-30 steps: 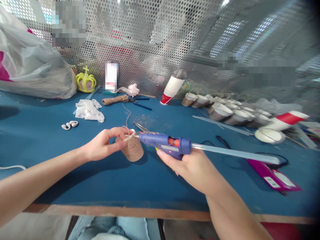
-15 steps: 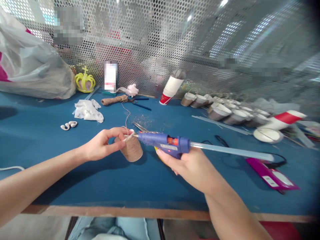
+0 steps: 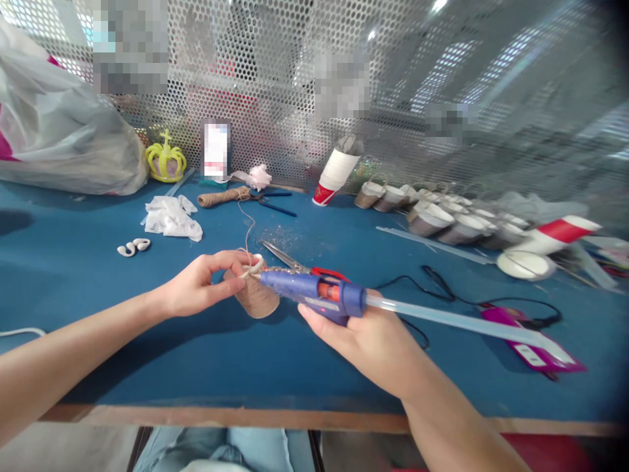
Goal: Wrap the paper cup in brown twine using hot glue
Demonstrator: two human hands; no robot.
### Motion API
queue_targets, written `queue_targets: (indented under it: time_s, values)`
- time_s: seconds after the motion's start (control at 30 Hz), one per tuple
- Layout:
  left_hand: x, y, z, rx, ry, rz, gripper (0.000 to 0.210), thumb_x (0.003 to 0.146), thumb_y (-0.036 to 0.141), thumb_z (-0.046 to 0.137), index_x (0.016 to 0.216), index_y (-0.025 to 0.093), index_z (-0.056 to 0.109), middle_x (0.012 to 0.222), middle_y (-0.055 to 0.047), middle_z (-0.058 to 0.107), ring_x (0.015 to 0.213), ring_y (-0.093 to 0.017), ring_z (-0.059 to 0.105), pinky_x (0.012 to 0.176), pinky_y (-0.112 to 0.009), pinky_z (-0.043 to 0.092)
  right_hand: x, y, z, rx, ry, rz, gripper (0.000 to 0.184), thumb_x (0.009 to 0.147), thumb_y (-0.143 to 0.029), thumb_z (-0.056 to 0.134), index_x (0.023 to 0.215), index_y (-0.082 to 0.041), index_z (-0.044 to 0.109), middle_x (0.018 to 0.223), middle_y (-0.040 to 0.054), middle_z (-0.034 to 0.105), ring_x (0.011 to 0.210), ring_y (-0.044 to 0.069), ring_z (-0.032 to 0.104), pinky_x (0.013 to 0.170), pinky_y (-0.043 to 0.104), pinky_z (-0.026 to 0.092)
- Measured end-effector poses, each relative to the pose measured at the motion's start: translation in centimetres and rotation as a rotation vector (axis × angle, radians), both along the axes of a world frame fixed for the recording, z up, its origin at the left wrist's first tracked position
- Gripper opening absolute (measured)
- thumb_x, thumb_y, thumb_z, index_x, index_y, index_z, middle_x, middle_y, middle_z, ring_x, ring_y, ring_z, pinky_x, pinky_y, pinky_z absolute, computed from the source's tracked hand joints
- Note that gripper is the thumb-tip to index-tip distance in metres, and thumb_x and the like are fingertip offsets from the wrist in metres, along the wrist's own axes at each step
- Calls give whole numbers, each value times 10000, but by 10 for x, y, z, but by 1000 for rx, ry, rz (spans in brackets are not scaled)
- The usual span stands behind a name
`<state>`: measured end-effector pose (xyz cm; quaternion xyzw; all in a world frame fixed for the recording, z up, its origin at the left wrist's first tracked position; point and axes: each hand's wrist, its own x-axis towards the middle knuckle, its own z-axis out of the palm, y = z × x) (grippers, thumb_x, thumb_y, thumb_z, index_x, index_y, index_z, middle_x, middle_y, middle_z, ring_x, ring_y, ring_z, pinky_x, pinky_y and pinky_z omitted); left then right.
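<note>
Grip and rim partly out of sight
The right hand [image 3: 376, 334] wraps the grip of the glue gun [image 3: 289, 283], so I can't see it; the left hand [image 3: 204, 288] covers part of the rim of the twine-wrapped cup [image 3: 258, 303]. The gun hides some of the handles of the scissors [image 3: 285, 256]. A plastic bag [image 3: 69, 137] and white cord [image 3: 24, 332] run out of view at left. Far-right clutter [image 3: 613, 265] blurs.

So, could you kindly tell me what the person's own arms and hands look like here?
Both the left hand and the right hand are without gloves, and no rings can be made out. The left forearm and right forearm are slender and bare as far as they show, with no sleeve, watch or bracelet visible.
</note>
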<state>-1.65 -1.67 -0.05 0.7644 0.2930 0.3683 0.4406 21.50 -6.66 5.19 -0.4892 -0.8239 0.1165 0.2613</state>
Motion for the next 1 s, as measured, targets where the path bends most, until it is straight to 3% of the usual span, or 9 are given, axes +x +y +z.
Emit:
queue_targets:
  time_s: [0.13, 0.4, 1.0]
  values:
    - [-2, 1, 0, -3, -20, -37, 119, 848, 210, 506, 757, 138, 535, 1229, -144, 552, 1192, -244, 463, 979, -366, 362, 6, 6, 4, -133, 44, -25, 166, 788, -262, 519, 642, -189, 549, 565, -12, 568, 503, 122, 519, 536, 243, 434]
    - [-2, 3, 1, -34, -29, -69, 126, 840, 210, 520, 740, 134, 533, 1244, -158, 536, 1202, -265, 456, 992, -397, 341, 13, 14, 2, -426, 167, -79, 224, 797, -346, 505, 634, -196, 473, 455, -42, 449, 391, 90, 410, 404, 220, 372]
    - [-3, 3, 0, -50, -60, -99, 152, 842, 239, 524, 732, 135, 538, 1248, -156, 530, 1208, -283, 441, 992, -431, 337, 12, 12, 5, -483, 216, -41, 245, 791, -329, 512, 595, -194, 458, 435, -52, 442, 370, 80, 414, 397, 212, 359]
